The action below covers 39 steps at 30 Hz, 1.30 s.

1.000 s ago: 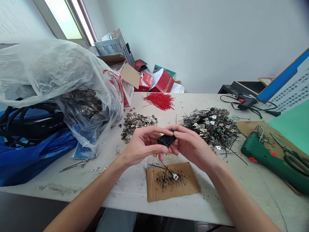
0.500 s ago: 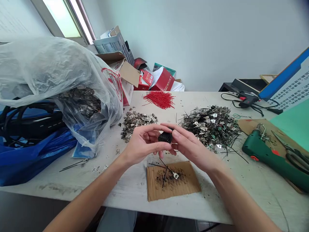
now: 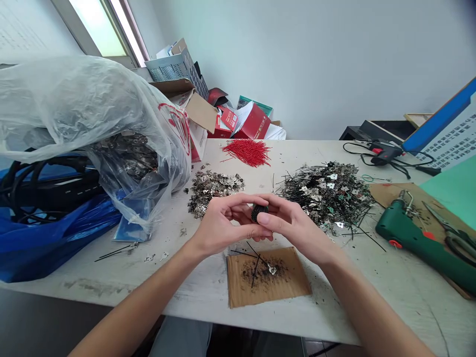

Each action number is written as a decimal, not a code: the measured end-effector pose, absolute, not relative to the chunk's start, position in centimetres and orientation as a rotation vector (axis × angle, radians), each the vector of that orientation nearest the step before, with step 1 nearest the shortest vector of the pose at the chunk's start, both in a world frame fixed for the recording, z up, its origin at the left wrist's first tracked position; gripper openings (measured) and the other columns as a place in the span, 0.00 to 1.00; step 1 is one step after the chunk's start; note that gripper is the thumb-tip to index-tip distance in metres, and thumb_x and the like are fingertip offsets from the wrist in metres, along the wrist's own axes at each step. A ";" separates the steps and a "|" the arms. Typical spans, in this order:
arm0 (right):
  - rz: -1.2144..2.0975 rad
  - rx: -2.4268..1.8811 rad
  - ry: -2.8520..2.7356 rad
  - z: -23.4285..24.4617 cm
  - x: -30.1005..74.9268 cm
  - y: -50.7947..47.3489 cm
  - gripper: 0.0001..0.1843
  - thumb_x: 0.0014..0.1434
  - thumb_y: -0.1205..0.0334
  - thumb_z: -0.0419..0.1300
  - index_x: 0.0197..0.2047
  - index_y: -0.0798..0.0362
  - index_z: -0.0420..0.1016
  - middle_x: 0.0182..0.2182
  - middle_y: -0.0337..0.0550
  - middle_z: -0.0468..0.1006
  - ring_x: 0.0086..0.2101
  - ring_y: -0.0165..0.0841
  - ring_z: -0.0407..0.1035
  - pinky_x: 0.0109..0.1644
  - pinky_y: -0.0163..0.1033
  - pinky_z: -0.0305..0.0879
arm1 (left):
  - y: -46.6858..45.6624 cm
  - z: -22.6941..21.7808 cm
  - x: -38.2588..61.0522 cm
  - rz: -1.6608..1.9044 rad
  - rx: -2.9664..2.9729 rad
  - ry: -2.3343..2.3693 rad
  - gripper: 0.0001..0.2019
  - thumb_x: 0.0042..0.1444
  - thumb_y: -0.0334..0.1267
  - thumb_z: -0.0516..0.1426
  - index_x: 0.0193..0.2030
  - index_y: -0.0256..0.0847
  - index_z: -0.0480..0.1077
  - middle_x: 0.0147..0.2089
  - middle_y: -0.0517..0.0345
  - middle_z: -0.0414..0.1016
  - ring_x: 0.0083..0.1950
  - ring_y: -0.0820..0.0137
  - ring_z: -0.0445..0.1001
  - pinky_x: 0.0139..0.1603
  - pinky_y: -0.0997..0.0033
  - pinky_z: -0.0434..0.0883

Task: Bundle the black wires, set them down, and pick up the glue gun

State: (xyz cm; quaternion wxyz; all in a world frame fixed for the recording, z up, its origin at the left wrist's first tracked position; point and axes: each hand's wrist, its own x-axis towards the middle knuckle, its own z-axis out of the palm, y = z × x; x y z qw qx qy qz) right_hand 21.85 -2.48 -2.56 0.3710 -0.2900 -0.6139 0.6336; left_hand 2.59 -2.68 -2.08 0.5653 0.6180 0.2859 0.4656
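Observation:
Both my hands are closed around a bundle of black wires point(image 3: 256, 213), whose packed ends point toward me. My left hand point(image 3: 226, 223) wraps it from the left, thumb below. My right hand point(image 3: 288, 218) grips it from the right with the thumb pressed against its side. Below them lies a piece of brown cardboard point(image 3: 238, 292) with dark specks; a few loose black wires point(image 3: 255, 272) and a small metal tab point(image 3: 272, 269) rest on it. Behind my left hand is a heap of metal tabs point(image 3: 215, 186); beyond my right, a pile of black wires with tabs point(image 3: 327, 193).
Red wires point(image 3: 246, 151) lie at the back. A plastic bag point(image 3: 92, 94) with metal parts and a blue bag point(image 3: 55, 243) crowd the left. At right are a green soldering gun point(image 3: 412, 233), scissors point(image 3: 451, 233) and a black-and-red tool point(image 3: 385, 153). Boxes point(image 3: 256, 121) stand behind.
My right hand has closed further around the wire bundle, its thumb now over the bundle's side. The bundle has turned and less of it shows. The view has shifted slightly.

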 end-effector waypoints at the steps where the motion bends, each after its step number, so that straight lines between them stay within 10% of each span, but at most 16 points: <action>1: 1.624 -0.740 -1.574 -2.6 21.8 -2.5 0.21 0.67 0.51 0.65 0.60 0.47 0.75 0.40 0.41 0.77 0.35 0.30 0.71 0.40 0.39 0.69 | -2.7 -2.1 2.6 1.092 1.456 0.668 0.19 0.49 0.26 0.72 0.48 0.34 0.77 0.33 0.53 0.84 0.30 0.66 0.84 0.31 0.74 0.83; 14: 1.618 -0.707 -1.542 -2.4 21.7 -2.6 0.18 0.67 0.56 0.66 0.58 0.51 0.78 0.41 0.43 0.79 0.36 0.30 0.72 0.40 0.38 0.68 | -2.7 -2.1 2.1 1.036 1.512 0.689 0.23 0.49 0.33 0.74 0.52 0.35 0.77 0.33 0.53 0.83 0.31 0.65 0.84 0.32 0.73 0.82; 20: 1.652 -0.644 -1.533 -2.0 21.4 -2.6 0.13 0.68 0.59 0.65 0.55 0.51 0.77 0.33 0.37 0.80 0.33 0.26 0.72 0.38 0.33 0.69 | -2.6 -1.8 2.0 1.025 1.437 0.608 0.12 0.67 0.41 0.63 0.50 0.36 0.78 0.29 0.56 0.81 0.26 0.75 0.79 0.27 0.82 0.76; 28: 1.692 -0.697 -1.488 -2.2 21.3 -2.7 0.27 0.59 0.60 0.74 0.59 0.51 0.74 0.48 0.45 0.81 0.44 0.33 0.79 0.50 0.39 0.75 | -2.5 -1.6 2.1 1.051 1.453 0.741 0.12 0.63 0.43 0.66 0.47 0.36 0.79 0.29 0.60 0.79 0.22 0.78 0.76 0.23 0.83 0.71; 39: 1.662 -0.693 -1.509 -2.1 21.3 -2.7 0.19 0.59 0.63 0.73 0.52 0.53 0.77 0.40 0.45 0.83 0.38 0.35 0.79 0.43 0.39 0.74 | -2.7 -1.6 2.3 1.024 1.467 0.752 0.12 0.64 0.43 0.65 0.48 0.37 0.78 0.25 0.61 0.78 0.22 0.77 0.76 0.23 0.83 0.70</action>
